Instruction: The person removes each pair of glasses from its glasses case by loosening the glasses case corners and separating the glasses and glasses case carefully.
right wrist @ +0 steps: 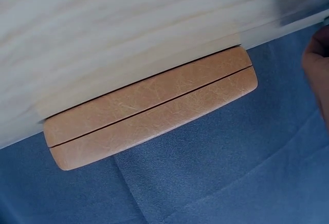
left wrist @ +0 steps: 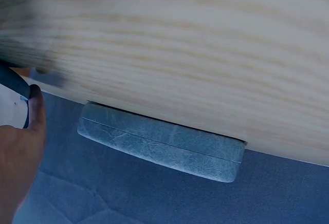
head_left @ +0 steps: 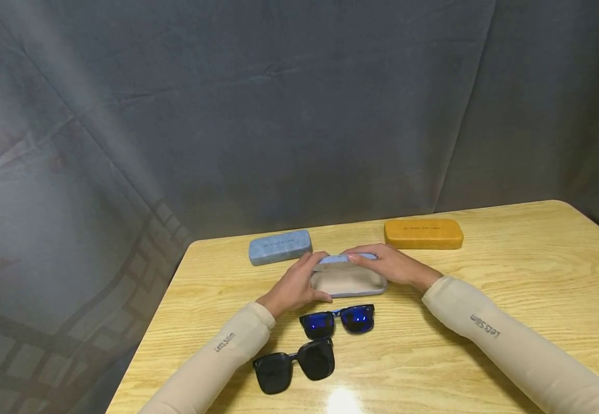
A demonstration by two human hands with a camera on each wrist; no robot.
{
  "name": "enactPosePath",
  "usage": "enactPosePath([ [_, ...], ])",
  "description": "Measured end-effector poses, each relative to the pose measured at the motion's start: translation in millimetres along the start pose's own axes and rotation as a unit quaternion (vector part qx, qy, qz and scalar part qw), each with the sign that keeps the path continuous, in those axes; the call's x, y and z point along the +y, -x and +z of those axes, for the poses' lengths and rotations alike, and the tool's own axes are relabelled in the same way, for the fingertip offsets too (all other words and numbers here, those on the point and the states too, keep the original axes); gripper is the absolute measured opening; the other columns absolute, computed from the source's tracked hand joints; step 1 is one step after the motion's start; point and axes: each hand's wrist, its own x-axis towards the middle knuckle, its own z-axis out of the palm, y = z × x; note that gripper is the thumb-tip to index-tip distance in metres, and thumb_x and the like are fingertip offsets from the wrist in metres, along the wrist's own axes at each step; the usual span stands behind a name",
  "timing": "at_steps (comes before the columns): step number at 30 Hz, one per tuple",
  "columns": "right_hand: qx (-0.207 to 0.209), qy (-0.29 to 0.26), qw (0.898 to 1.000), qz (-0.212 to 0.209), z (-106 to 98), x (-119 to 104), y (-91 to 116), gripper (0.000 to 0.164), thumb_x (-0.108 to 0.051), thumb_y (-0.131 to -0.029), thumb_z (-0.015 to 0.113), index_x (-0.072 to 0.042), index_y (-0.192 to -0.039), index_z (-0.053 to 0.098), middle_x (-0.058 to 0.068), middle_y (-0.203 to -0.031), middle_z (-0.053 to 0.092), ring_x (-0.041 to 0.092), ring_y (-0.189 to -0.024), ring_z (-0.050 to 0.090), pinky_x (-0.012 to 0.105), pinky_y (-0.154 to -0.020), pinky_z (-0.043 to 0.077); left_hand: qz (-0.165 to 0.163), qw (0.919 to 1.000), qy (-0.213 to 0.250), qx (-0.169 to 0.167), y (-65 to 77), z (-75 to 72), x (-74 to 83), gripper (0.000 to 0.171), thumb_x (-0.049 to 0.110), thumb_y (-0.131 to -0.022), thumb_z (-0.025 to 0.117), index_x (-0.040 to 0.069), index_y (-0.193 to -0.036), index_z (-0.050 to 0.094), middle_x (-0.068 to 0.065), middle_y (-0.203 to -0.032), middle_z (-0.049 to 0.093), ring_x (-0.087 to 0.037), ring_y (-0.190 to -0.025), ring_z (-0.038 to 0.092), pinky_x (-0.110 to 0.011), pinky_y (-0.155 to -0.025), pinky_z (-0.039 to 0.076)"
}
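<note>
An eyeglass case (head_left: pixel 351 282) with a pale lining and blue outside stands open in the head view, its hollow facing me. My left hand (head_left: pixel 295 287) grips its left end, thumb at the lower front edge. On the upper right, my right hand (head_left: pixel 395 265) holds the lid, the thumb on its near face and the other fingers mostly hidden behind. Just in front of the case lie sunglasses with blue lenses (head_left: pixel 357 319). Nearer to me are black sunglasses (head_left: pixel 317 360), beside my left sleeve. Both wrist views catch only part of each hand at the frame's edge.
A closed blue eyeglass case (head_left: pixel 280 247) lies behind my left hand, near the far table edge. Beyond my right hand sits a closed orange-yellow case (head_left: pixel 423 234). Dark grey cloth (head_left: pixel 299 115) hangs behind the wooden table (head_left: pixel 527 276).
</note>
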Motion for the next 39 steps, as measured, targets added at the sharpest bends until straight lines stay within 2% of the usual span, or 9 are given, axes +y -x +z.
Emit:
enactPosePath([
  [7,-0.003,0.01,1.0,0.002,-0.9,-2.0,1.3,0.046,-0.052,-0.101,0.049,-0.028,-0.139,0.059,-0.001,-0.144,0.058,0.031,-0.139,0.048,0.059,-0.113,0.036,0.003,1.0,-0.003,0.0,0.1,-1.2,0.6,0.092,0.039,-0.075,0.087,0.016,-0.15,0.039,-0.009,-0.133,0.053,-0.025,-0.117,0.059,-0.045,-0.1,0.051],
  [13,-0.009,0.017,1.0,-0.019,-2.2,-2.4,2.1,0.042,-0.048,-0.103,0.048,-0.03,-0.14,0.058,-0.001,-0.145,0.057,0.03,-0.138,0.05,0.059,-0.111,0.038,0.007,1.0,-0.003,0.002,-0.6,-1.3,0.2,0.092,0.039,-0.075,0.087,0.016,-0.15,0.039,-0.009,-0.138,0.052,-0.026,-0.12,0.058,-0.046,-0.101,0.051],
  [27,-0.03,0.007,0.999,-0.034,0.0,-2.4,5.3,0.041,-0.045,-0.104,0.047,-0.031,-0.142,0.056,-0.001,-0.146,0.056,0.03,-0.138,0.049,0.058,-0.112,0.037,0.016,0.9998,-0.014,0.004,0.7,1.7,-0.8,0.088,0.039,-0.075,0.087,0.016,-0.147,0.043,-0.006,-0.131,0.054,-0.021,-0.11,0.06,-0.041,-0.095,0.053],
  [34,-0.032,0.003,0.999,-0.037,0.6,-1.1,4.4,0.042,-0.047,-0.103,0.048,-0.031,-0.141,0.057,-0.003,-0.146,0.056,0.028,-0.139,0.049,0.057,-0.113,0.037,0.017,0.9997,-0.018,0.01,0.7,1.8,-0.9,0.084,0.039,-0.075,0.087,0.019,-0.145,0.045,-0.004,-0.129,0.054,-0.019,-0.107,0.059,-0.039,-0.092,0.054],
  [39,-0.026,0.019,0.999,-0.037,1.0,-0.3,4.8,0.041,-0.047,-0.103,0.048,-0.033,-0.14,0.057,-0.003,-0.146,0.056,0.029,-0.138,0.049,0.058,-0.113,0.037,0.013,0.9997,-0.017,0.008,0.7,0.7,0.5,0.082,0.038,-0.074,0.088,0.021,-0.143,0.047,-0.003,-0.127,0.055,-0.019,-0.106,0.059,-0.038,-0.091,0.054],
])
